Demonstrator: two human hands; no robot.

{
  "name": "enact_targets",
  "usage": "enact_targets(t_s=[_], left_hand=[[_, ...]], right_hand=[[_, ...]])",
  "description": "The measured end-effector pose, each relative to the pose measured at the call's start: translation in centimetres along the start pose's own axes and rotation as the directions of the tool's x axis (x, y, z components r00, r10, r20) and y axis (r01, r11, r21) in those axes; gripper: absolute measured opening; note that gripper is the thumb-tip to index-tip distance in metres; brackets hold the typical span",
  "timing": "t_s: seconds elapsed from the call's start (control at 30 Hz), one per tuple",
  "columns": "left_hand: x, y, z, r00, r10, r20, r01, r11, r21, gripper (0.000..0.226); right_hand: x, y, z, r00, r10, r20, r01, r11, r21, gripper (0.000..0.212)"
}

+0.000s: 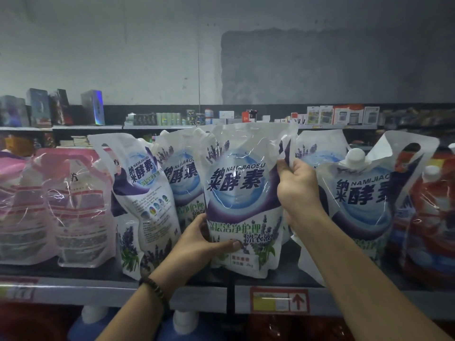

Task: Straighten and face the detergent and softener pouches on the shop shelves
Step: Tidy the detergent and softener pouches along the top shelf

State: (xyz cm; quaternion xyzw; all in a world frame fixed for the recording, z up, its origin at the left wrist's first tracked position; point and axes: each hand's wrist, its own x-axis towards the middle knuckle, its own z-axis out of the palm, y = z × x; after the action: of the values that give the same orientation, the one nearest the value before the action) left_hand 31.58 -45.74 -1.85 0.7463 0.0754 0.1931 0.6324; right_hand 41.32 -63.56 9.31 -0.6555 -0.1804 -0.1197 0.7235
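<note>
held pouch [241, 200], lavender pouches [364, 200] crowding both sides

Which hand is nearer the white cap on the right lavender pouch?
Right. The right hand grips the upper edge of the middle pouch, just left of the white cap; the left hand holds its lower corner, farther away.

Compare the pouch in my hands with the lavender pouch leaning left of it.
The held pouch is upright; the leaning pouch tilts leftward. The held pouch faces forward, gripped by the left hand and right hand; the leaning pouch is twisted, showing small print. Both share the lavender design.
</note>
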Motion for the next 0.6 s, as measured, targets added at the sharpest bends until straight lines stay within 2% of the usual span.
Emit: enact_targets(t_s=[0.07,0.13,0.2,0.3,0.5,0.6], left_hand=[[-0.1,0.1,0.1,1.0,0.001,-0.024,-0.001,1.0,0.012,0.075],[-0.1,0.0,0.2,0.999,0.005,-0.046,-0.004,1.0,0.021,0.075],[-0.4,0.2,0.5,0.999,-0.001,-0.045,0.002,1.0,0.019,0.076],[-0.6,0.2,0.6,0.999,0.0,-0.049,0.002,1.0,0.024,0.083],[-1.2,0.3,0.8,0.997,0.049,-0.062,-0.046,0.998,0.048,0.078],[-1.0,0.1,0.9,0.996,0.053,-0.071,-0.051,0.998,0.034,0.082]], right_hand=[[0.0,-0.2,-0.3,1.0,0.004,0.016,-0.003,0.999,-0.041,0.033],[-0.2,-0.5,-0.8,0.999,-0.02,0.041,0.026,0.987,-0.158,0.031],[-0.3,-0.3,-1.2,0.994,-0.086,0.066,0.101,0.956,-0.275,0.025],[-1.6,0.1,-1.8,0.984,-0.138,0.109,0.168,0.92,-0.354,0.011],[-5.4,1.3,-3.4,0.982,-0.087,0.17,0.133,0.951,-0.278,0.02],[-7.6,2.7,-4.1,0.978,-0.078,0.192,0.131,0.949,-0.285,0.035]])
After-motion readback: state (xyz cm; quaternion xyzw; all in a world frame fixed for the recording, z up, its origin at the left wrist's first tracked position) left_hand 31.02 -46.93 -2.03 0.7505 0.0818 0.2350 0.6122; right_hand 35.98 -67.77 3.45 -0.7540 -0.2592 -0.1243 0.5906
